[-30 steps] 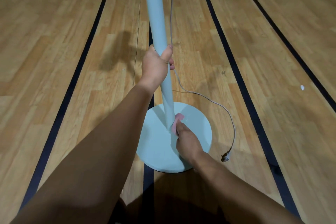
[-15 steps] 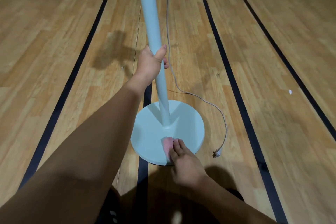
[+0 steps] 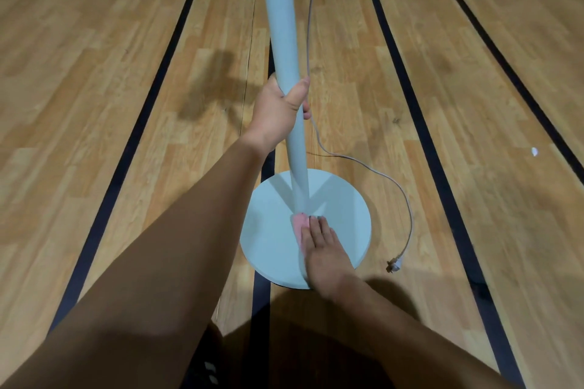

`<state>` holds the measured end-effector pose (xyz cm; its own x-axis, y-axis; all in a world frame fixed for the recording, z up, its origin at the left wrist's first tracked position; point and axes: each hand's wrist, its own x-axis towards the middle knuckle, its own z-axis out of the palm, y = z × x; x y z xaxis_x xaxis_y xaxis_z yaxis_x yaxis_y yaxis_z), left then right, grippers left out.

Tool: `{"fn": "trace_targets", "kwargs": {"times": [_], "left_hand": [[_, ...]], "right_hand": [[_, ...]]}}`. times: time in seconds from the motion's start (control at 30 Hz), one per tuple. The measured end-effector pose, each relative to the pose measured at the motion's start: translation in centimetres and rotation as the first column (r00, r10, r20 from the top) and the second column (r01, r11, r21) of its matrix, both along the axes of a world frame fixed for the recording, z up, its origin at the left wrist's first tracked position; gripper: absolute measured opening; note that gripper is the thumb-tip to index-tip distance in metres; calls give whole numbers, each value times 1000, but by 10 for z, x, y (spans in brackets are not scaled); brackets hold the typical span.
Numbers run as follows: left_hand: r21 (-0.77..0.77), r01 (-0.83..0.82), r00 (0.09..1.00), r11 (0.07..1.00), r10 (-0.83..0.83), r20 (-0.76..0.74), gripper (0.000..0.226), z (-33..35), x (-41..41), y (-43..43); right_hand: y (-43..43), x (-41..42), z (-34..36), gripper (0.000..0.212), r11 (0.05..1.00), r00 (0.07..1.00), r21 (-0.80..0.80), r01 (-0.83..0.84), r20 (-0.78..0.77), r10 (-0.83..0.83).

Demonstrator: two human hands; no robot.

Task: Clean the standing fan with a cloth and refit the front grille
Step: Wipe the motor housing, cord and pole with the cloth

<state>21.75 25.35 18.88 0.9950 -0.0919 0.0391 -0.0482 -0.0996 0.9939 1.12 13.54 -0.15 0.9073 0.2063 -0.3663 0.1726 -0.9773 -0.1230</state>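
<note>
grey cord (image 3: 373, 167) w/ plug (image 3: 393, 265) just beside fan base (image 3: 341, 215), on wood floor (image 3: 94, 73)

One head-worn view, looking steeply forward and down along both forearms; close on the fan pole (image 3: 282, 41) at upper centre; wooden floor (image 3: 94, 73) fills the frame; wide-angle bend at the edges
</note>
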Motion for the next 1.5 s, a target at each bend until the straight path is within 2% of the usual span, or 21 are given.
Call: {"fn": "trace_targets", "kwargs": {"times": [0.07, 0.17, 0.37, 0.57, 0.67, 0.83, 1.0, 1.17, 1.33, 1.5], "left_hand": [[-2, 5, 1000, 1000, -5, 8, 32, 1, -1, -1], [1, 12, 1000, 1000, -12, 6, 33, 5, -1, -4], [-22, -16, 1000, 1000, 16, 16, 28, 10, -6, -12], [-19, -42, 999, 999, 42, 2, 26, 10, -8, -8], [-7, -33, 999, 999, 33, 2, 29, 10, -9, -9], [21, 24, 1000, 999, -24, 5, 34, 8, -9, -7], [19, 68, 998, 998, -68, -8, 26, 12, -9, 4], [122, -147, 988, 982, 151, -28, 26, 6, -21, -6], [76, -321, 941, 944, 327, -84, 29, 1, -25, -18], [46, -389, 914, 920, 392, -107, 32, -1, -21, -11]], "right_hand": [[-3, 5, -2, 96, 1000, 1000, 1, -7, -1, 7], [-18, 2, -2, 84, 999, 1000, 34, 10, 25, -10], [-69, 2, 6, 73, 950, 950, 84, 299, 66, -305], [-78, 21, 2, 82, 881, 875, 18, 473, 111, -472], [-72, 25, 1, 85, 861, 855, 6, 508, 117, -505], [-48, 22, -2, 76, 917, 926, 180, 356, 64, -372], [-13, 16, -8, 68, 975, 987, 158, 159, -13, -159], [10, 18, -16, 72, 992, 997, 97, 76, -9, -76], [12, 11, -22, 74, 992, 999, 121, -19, 28, 16], [19, 12, -23, 70, 994, 999, 112, -19, 28, 16]]}}
